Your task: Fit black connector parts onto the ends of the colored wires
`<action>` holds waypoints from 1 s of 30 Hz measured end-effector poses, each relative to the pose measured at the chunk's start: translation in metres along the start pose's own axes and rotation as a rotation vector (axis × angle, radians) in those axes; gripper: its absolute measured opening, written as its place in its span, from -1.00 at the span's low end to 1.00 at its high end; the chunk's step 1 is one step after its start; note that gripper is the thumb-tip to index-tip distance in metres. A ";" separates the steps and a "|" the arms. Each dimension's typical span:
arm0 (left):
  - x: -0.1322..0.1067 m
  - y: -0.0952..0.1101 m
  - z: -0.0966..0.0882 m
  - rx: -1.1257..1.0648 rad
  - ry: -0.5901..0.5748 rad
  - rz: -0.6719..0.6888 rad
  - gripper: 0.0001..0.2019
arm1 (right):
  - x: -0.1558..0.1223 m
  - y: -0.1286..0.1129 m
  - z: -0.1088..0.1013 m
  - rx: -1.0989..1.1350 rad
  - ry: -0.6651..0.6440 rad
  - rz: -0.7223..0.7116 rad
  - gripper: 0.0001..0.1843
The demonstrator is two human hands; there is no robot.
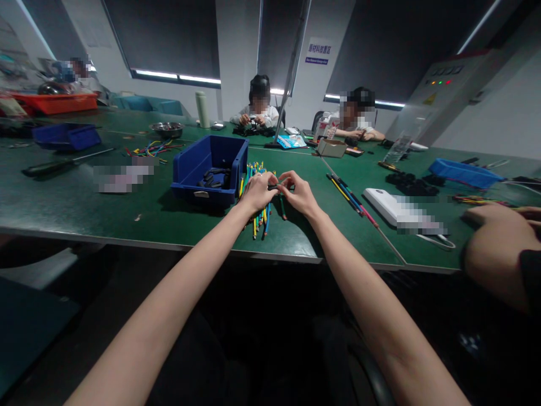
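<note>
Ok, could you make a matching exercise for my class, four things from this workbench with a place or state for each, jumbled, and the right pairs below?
Things:
1. large blue bin
2. screwdriver
3. pale green bottle
4. left hand

Places and states:
A. standing upright toward the far side of the table
B. above a bunch of coloured wires
C. with several small black pieces inside
D. lying left of the large blue bin

Right pairs: 1-C, 2-D, 3-A, 4-B

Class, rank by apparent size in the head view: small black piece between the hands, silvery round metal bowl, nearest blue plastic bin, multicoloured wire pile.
1. Blue bin
2. Wire pile, partly hidden
3. Metal bowl
4. Black piece
</note>
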State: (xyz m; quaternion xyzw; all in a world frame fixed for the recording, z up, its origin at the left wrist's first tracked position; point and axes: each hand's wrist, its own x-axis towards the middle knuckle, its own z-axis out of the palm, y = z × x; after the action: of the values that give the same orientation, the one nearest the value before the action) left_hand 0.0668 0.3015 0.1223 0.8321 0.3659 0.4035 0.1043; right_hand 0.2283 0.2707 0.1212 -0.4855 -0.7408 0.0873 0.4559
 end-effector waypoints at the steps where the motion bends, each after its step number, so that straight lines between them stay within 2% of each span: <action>1: 0.000 0.000 0.001 0.003 0.015 -0.015 -0.80 | 0.001 0.002 0.000 -0.009 0.018 -0.006 -0.75; 5: 0.003 -0.001 0.002 0.024 0.068 -0.130 -0.80 | 0.003 0.007 -0.003 -0.048 0.119 -0.008 -0.81; 7: 0.005 0.000 0.002 0.030 0.053 -0.183 -0.84 | 0.004 0.008 -0.005 -0.071 0.145 0.000 -0.83; 10: 0.005 0.002 -0.001 0.037 -0.006 -0.193 -0.75 | 0.004 0.005 -0.006 -0.111 0.153 -0.002 -0.86; 13: 0.005 0.005 -0.003 0.023 -0.003 -0.182 -0.73 | 0.003 0.002 -0.006 -0.123 0.159 -0.022 -0.87; 17: 0.005 0.004 -0.004 0.009 0.029 -0.211 -0.75 | 0.002 -0.003 -0.005 -0.131 0.109 -0.038 -0.86; 25: 0.007 -0.003 -0.001 0.025 -0.009 -0.235 -0.75 | 0.002 -0.005 -0.006 -0.131 0.065 -0.076 -0.81; 30: 0.007 -0.003 -0.003 0.016 -0.020 -0.248 -0.74 | 0.002 -0.004 -0.007 -0.145 0.043 -0.101 -0.87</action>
State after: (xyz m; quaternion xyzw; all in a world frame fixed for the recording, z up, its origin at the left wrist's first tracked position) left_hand 0.0659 0.3081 0.1266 0.7851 0.4682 0.3765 0.1505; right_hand 0.2310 0.2682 0.1290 -0.4810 -0.7588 0.0003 0.4392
